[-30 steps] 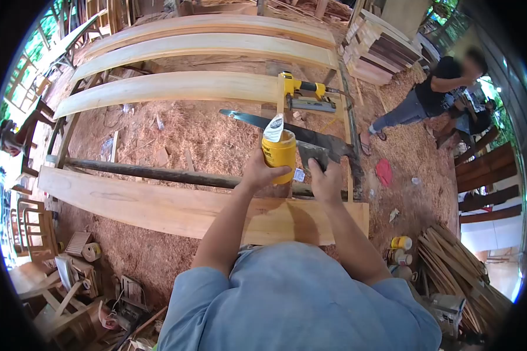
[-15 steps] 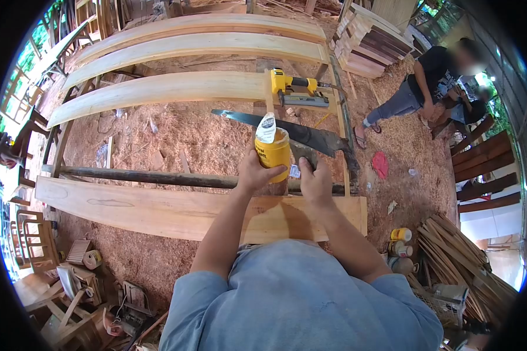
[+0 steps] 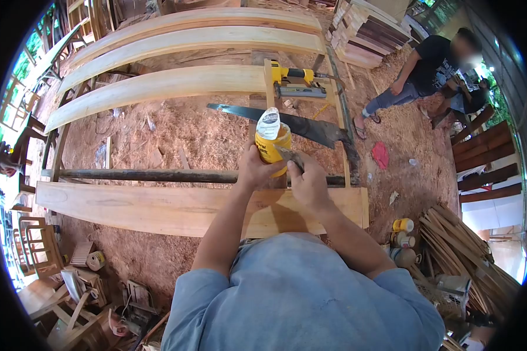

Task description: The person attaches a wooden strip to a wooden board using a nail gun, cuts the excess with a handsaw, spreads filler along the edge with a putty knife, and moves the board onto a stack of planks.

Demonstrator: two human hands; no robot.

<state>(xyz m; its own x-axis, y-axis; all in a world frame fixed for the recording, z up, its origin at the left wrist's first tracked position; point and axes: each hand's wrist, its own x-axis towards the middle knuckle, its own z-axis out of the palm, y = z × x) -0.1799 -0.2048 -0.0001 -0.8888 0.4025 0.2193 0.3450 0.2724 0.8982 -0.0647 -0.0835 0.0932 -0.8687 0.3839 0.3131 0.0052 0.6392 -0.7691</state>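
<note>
My left hand [image 3: 254,168] is wrapped round a yellow plastic tub [image 3: 269,147] with dark lettering. The tub's white lid [image 3: 269,124] stands up at its far rim, and pale residue shows along the opening. In my right hand [image 3: 310,185] is a putty knife [image 3: 293,157], its blade close against the near right side of the tub; whether it touches cannot be made out. Both hands are above a long pale plank [image 3: 134,206]. Just beyond the tub lies a handsaw [image 3: 310,130] with a dark blade.
A yellow nail gun [image 3: 293,74] rests at the end of another plank [image 3: 170,88]. A dark pole [image 3: 152,175] crosses beneath. On the right are a person [image 3: 430,67], wood strips [image 3: 462,251] and a red cloth [image 3: 380,155]. Shavings cover the ground.
My right hand has brought the putty knife left and up against the tub, its blade now angled toward the rim. The tub has tilted slightly. At right, the person's upper body has shifted.
</note>
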